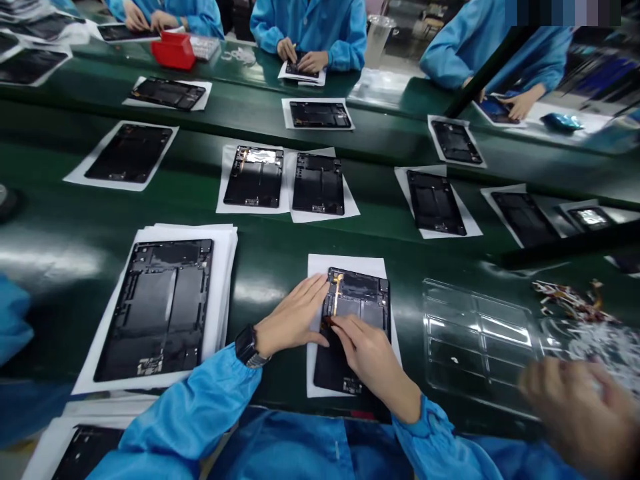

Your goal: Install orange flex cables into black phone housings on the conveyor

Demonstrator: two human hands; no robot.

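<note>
A black tablet back frame (357, 300) lies on a white sheet (345, 263) on the green bench right in front of me. An orange flex strip (338, 283) runs down its upper left part. My left hand (293, 317) lies flat on the frame's left edge, fingers stretched out. My right hand (367, 350) rests on the frame's middle, its fingertips pressed down at the lower end of the strip. A black watch (247, 347) sits on my left wrist.
A second frame (160, 307) lies on a stack of white sheets at my left. A clear plastic tray (477, 340) and loose flex parts (575, 303) sit at my right, near another person's blurred hand (580, 413). More frames on sheets ride the belt; people in blue work opposite.
</note>
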